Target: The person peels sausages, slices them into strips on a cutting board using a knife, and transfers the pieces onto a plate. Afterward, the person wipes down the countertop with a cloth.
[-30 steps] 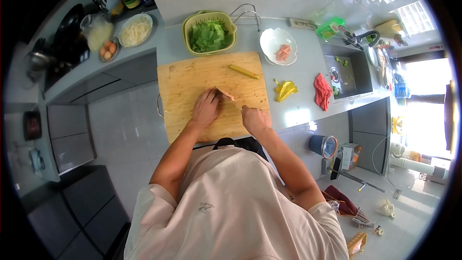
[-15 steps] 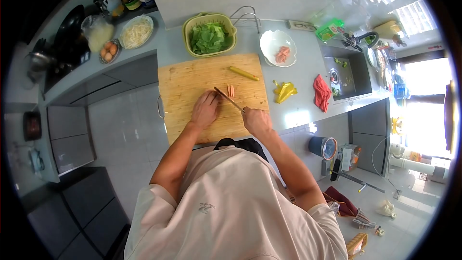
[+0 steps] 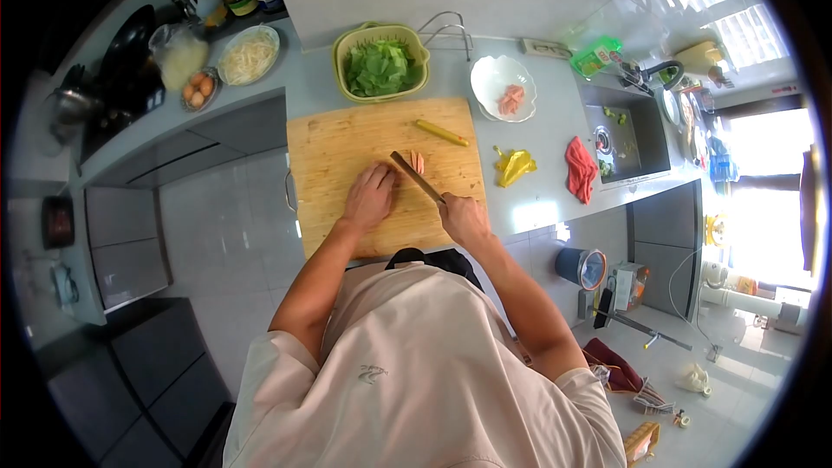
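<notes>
My right hand (image 3: 466, 220) is closed round the handle of a kitchen knife (image 3: 418, 178), whose blade points up and left over the wooden cutting board (image 3: 325, 143). Beside the blade's far side lie a few thin pink slices (image 3: 418, 162), apparently sausage. Just left of the knife, my left hand (image 3: 369, 196) rests on the board with its fingers bent and pressed together; whatever is under the fingertips is hidden. A slim yellow stick (image 3: 442, 132), like a wrapped sausage, lies near the board's upper right.
Behind the board stands a basket (image 3: 422, 78) of green leaves (image 3: 378, 68). A white bowl (image 3: 485, 78) holds pink pieces (image 3: 511, 100). Rightward are a crumpled yellow wrapper (image 3: 516, 167), a red cloth (image 3: 580, 170) and the sink (image 3: 637, 152). Eggs (image 3: 198, 89) and a plate of pale strips (image 3: 249, 55) sit left.
The knife blade has lifted and turned slightly, showing more of its flat side, and the knife hand has shifted a little. My left hand stays nearly in place.
</notes>
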Motion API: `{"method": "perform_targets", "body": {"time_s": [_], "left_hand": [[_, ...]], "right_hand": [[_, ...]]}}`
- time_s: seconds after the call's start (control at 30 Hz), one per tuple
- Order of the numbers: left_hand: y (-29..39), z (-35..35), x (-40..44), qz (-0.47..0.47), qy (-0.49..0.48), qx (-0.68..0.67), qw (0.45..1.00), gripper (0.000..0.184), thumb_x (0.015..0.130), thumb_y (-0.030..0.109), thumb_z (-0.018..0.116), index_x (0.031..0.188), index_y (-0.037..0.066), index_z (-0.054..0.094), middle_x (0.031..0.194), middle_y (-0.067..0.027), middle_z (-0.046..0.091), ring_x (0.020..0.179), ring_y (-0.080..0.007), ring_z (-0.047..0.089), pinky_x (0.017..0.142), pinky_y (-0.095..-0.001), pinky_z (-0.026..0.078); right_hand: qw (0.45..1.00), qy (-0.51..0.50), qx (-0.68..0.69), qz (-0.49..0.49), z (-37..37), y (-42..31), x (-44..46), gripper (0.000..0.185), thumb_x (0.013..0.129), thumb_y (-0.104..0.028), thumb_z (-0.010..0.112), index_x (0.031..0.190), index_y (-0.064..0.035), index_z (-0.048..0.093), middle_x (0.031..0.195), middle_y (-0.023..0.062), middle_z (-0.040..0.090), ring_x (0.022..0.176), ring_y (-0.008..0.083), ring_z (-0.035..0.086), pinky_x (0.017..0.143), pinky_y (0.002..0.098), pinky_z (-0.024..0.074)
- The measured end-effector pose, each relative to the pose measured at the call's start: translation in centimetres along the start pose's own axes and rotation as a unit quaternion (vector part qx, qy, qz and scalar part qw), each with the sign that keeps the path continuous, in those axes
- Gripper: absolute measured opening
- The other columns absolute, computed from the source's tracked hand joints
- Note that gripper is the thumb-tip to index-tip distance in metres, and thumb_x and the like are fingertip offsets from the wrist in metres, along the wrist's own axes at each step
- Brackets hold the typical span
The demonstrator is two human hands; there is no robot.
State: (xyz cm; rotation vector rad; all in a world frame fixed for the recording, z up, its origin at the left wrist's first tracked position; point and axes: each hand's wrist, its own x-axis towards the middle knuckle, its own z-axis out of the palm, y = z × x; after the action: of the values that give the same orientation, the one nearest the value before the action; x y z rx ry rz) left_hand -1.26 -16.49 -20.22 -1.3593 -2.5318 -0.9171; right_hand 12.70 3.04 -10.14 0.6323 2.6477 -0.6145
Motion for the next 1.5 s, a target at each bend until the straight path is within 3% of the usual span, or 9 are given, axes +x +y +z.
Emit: {"method": "perform_targets", "body": {"time_s": [0.5, 0.8, 1.2, 1.5], "left_hand": [[-0.4, -0.1, 0.1, -0.009, -0.019, 0.016, 1.0, 0.042, 0.086, 0.005, 0.066, 0.128, 0.0, 0.071, 0.133, -0.0143, 0.067, 0.133, -0.0332, 0.057, 0.112, -0.0444, 0.048], [-0.6, -0.4, -0.2, -0.01, -0.016, 0.005, 1.0, 0.039, 0.087, 0.004, 0.066, 0.125, -0.002, 0.071, 0.133, -0.0154, 0.067, 0.133, -0.0345, 0.057, 0.112, -0.043, 0.05], [-0.9, -0.5, -0.4, -0.02, -0.033, -0.007, 0.999, 0.041, 0.087, 0.004, 0.068, 0.128, 0.0, 0.07, 0.134, -0.0144, 0.066, 0.134, -0.0338, 0.057, 0.112, -0.0427, 0.051], [-1.5, -0.8, -0.9, -0.001, -0.034, -0.002, 0.999, 0.043, 0.088, 0.007, 0.069, 0.131, 0.001, 0.069, 0.138, -0.0143, 0.064, 0.137, -0.0327, 0.056, 0.11, -0.0428, 0.052]], "right_hand": [[0.998, -0.046, -0.049, -0.008, 0.2, -2.0, 0.9, 0.028, 0.107, -0.026, 0.052, 0.113, -0.0041, 0.069, 0.099, 0.0262, 0.076, 0.095, 0.0476, 0.074, 0.085, 0.0572, 0.0583], [0.999, 0.017, -0.006, -0.036, 0.0, -1.1, -0.2, 0.03, 0.107, -0.027, 0.054, 0.106, -0.0023, 0.07, 0.09, 0.0256, 0.076, 0.086, 0.0475, 0.074, 0.079, 0.0572, 0.059], [0.999, -0.037, -0.027, -0.004, 0.4, -2.4, 0.8, 0.032, 0.107, -0.03, 0.054, 0.103, -0.0027, 0.069, 0.093, 0.0286, 0.074, 0.091, 0.0509, 0.071, 0.082, 0.0596, 0.0562], [0.999, 0.037, 0.009, -0.027, 1.1, -0.8, 0.9, 0.031, 0.105, -0.032, 0.057, 0.099, -0.0029, 0.069, 0.086, 0.0275, 0.073, 0.083, 0.05, 0.072, 0.077, 0.0601, 0.0566]]}}
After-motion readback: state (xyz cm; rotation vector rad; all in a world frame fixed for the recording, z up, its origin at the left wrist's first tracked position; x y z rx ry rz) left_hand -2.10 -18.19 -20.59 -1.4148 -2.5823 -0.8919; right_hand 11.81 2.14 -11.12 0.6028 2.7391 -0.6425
